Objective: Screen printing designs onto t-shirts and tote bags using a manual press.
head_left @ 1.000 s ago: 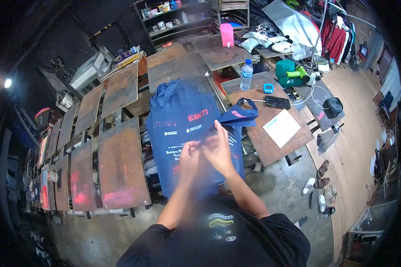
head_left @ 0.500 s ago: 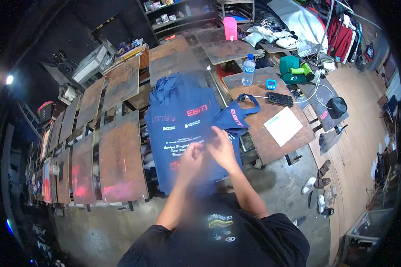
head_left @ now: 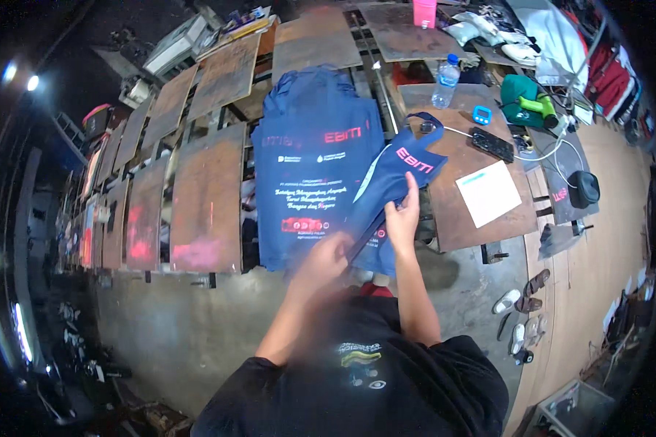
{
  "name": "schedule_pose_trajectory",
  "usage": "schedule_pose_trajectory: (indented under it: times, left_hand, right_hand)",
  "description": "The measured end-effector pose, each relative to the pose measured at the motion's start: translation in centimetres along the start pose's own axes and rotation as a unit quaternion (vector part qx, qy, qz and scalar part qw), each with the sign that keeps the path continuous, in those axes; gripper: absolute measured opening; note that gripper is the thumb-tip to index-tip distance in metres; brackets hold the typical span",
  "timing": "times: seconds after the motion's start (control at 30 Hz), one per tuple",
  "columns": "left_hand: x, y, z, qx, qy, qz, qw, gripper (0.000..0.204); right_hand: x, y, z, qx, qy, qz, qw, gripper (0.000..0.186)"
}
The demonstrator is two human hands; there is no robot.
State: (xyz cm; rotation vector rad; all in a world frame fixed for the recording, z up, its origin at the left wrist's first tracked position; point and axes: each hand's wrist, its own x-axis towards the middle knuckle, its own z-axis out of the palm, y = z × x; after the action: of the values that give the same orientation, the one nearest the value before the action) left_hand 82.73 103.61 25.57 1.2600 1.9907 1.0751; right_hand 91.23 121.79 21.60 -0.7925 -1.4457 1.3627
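A stack of navy blue fabric tote bags, printed in white and red, lies flat on the boards in front of me. One folded navy tote bag slants across its right side, its looped handles toward the brown board. My right hand grips the near part of this folded bag, with the thumb at its edge and a finger stretched along the cloth. My left hand is at the bag's lower end, fingers curled but smeared by motion, so its hold is unclear.
Right of the bags, a brown board bears a white sheet, a black phone, a blue timer and a water bottle. Tilted brown boards line the left. Shoes stand on the floor at right.
My hands were held together above the stack. Now the right hand has moved right onto the folded bag, whose near end is drawn over the stack; the left has moved down. The view has shifted.
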Motion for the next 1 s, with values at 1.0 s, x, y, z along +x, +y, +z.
schedule_pose_trajectory:
  times: [1.0]
  left_hand:
    - [-6.3, -3.2, -11.9, -0.172, 0.216, -0.095, 0.956, 0.021]
  right_hand:
    - [-8.4, -11.1, 20.6, -0.173, -0.316, -0.125, 0.924, 0.098]
